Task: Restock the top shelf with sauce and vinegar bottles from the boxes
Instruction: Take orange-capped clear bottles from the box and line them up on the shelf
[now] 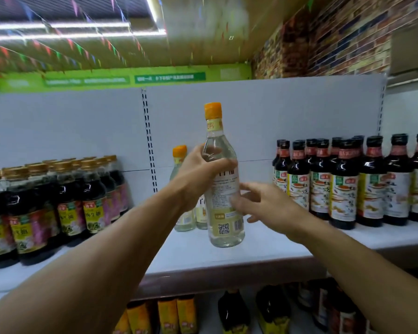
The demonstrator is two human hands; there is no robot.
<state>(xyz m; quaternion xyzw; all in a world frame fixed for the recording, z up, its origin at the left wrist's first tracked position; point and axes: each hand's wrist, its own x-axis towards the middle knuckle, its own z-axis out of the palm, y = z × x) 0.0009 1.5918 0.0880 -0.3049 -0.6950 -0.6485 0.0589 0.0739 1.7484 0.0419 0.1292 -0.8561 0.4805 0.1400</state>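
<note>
Clear vinegar bottle (223, 179) w/ orange cap is upright over the top shelf (227, 259), mid-gap btwn dark sauce bottles (46, 208) on the left & red-labelled dark bottles (343, 184) on the right. Your left hand (200, 172) is wrapped round its shoulder. Your right hand (263, 203) is spread, fingertips touching the label. Two more clear bottles (184, 189) stand just behind.

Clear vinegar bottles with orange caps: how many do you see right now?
3. One held bottle in the left hand; one standing bottle behind it; a third bottle is mostly hidden behind that hand. More may be hidden.
</note>
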